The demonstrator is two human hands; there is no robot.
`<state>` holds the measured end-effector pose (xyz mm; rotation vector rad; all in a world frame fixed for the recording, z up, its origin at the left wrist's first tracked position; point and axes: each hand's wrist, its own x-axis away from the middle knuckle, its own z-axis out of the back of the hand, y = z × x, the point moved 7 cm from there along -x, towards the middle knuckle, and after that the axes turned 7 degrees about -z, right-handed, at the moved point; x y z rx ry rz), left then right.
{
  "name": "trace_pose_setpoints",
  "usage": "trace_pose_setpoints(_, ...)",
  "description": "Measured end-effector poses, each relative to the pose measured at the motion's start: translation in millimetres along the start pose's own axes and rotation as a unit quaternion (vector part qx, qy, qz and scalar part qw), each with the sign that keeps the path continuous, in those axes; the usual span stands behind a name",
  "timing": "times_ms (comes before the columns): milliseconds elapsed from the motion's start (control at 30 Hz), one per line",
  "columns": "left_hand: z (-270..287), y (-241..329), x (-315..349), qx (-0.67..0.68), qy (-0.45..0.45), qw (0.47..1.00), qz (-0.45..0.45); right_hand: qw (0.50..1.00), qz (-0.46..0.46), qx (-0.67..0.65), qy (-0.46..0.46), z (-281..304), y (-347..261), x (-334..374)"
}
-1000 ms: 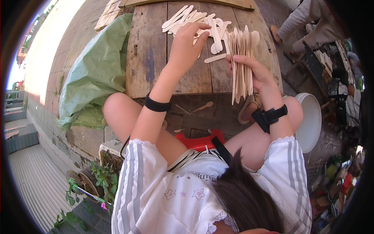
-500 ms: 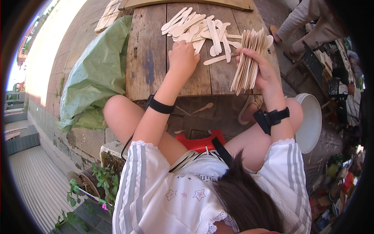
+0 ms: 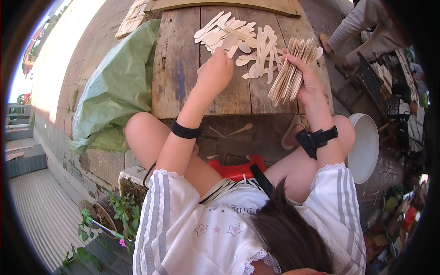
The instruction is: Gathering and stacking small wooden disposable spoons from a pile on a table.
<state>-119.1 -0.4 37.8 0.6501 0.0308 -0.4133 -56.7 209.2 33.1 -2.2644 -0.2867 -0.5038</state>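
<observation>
A thick bundle of wooden spoons (image 3: pixel 289 75) stands fanned in my right hand (image 3: pixel 309 85), which is wrapped round its side. One rounded end sticks out past the bundle's far right edge. My left hand (image 3: pixel 214 72) is closed, fingers curled, at the near edge of a loose pile of pale wooden spoons (image 3: pixel 220 34). A thin pale tip shows on the left of that hand, seemingly a wooden spoon in its grip; the fingers hide most of it. Several more spoons (image 3: pixel 262 52) lie crossed between the pile and the bundle.
The worn plank table (image 3: pixel 178 91) has a wooden board (image 3: pixel 224 5) along its far edge. Green plastic sheeting (image 3: pixel 114 87) hangs at its left. Below are a red stool (image 3: pixel 238 170), dropped spoons and a white bucket (image 3: pixel 364 149). Another person's legs (image 3: pixel 357 34) are at far right.
My left hand has drawn slightly back and lifted from the pile, with a pale tip now showing beside it. Some loose spoons have shifted. The bundle in my right hand leans a little more.
</observation>
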Motion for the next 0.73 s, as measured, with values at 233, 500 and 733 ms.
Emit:
trace_pose_setpoints(233, -26.4, 32.5, 11.7, 0.287, -0.058, 0.955, -0.047, 0.999, -0.002, -0.005, -0.048, -8.3, 5.3, -5.9)
trace_pose_setpoints(500, -42.4, 72.6, 36.6, 0.248, -0.096, 0.954, -0.135, 0.996, 0.026, -0.057, -0.057, -14.4, 7.0, -2.1)
trace_pose_setpoints(733, -35.6, 73.5, 42.1, 0.114, -0.16, 0.963, -0.184, 0.989, 0.011, -0.036, -0.142, -34.0, 12.9, 7.4)
